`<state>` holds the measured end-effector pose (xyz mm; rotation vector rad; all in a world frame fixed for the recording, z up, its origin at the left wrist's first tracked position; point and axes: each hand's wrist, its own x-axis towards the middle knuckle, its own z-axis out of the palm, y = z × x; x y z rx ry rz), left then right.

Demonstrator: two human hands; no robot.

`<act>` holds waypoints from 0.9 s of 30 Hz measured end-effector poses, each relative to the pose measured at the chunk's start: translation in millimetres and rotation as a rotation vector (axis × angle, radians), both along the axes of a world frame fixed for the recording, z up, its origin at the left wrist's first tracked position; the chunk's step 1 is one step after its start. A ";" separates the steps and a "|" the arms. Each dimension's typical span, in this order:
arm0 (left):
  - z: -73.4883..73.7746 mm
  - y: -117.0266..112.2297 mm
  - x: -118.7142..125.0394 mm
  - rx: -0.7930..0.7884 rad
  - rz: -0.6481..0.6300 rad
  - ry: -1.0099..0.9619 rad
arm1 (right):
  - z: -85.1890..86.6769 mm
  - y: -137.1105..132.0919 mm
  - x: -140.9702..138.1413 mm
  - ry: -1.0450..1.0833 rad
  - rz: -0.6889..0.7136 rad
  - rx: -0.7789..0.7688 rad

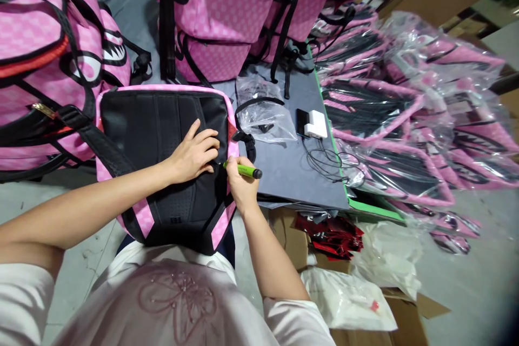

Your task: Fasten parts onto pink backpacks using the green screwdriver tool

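Observation:
A pink backpack with a black back panel (138, 124) lies in front of me, its panel facing up and its lower edge against my body. On the panel rests my left hand (197, 152), fingers spread and pressing flat, holding nothing. My right hand (242, 181) is closed around a green marker pen (247, 171) near the panel's right edge. The pen's dark end points right, and its other end meets the black fabric close to my left fingertips. A black strap with a buckle (247, 143) hangs off the bag's right side.
Pink backpacks (223, 16) stand behind the bag, and another (44, 81) is at the left. On the grey table (284, 173) lie a clear plastic bag (263, 113), a white charger (317, 124) and cables. Plastic-wrapped bags (373, 108) pile up at the right, with cartons below.

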<state>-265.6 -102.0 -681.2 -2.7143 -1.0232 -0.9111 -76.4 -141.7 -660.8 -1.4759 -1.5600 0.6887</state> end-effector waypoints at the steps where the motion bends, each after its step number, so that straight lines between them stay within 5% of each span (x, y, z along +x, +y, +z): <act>1: -0.1 -0.1 -0.2 0.004 -0.001 0.000 | -0.4 0.2 -0.1 -0.005 0.003 -0.003; 27: -4.2 -0.9 -1.1 0.054 0.010 -0.015 | -5.1 5.2 -0.5 0.049 0.027 -0.044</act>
